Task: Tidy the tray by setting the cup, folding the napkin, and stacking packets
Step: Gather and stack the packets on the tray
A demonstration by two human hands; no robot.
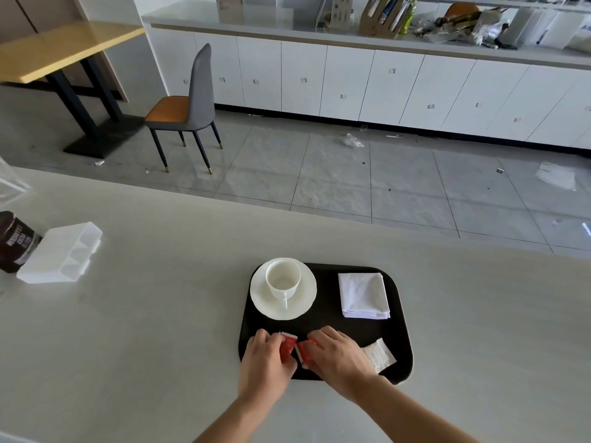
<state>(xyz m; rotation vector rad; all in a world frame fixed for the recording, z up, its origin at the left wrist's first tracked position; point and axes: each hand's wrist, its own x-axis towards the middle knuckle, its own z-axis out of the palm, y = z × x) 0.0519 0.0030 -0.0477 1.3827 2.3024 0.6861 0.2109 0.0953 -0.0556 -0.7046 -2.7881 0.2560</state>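
A dark tray (329,318) lies on the pale counter. On its far left a white cup (283,278) stands upright on a white saucer (307,298), handle toward me. A folded white napkin (364,295) rests on the far right of the tray. At the tray's near edge my left hand (267,359) grips a red packet (287,346), and my right hand (340,356) grips another red packet (303,351) beside it. The two packets nearly touch. A white packet (380,354) lies on the tray, partly under my right wrist.
A clear plastic organiser (60,254) and a dark brown cocoa tin (14,241) sit at the counter's far left. Beyond the counter are tiled floor, a grey chair (188,107), a wooden table and white cabinets.
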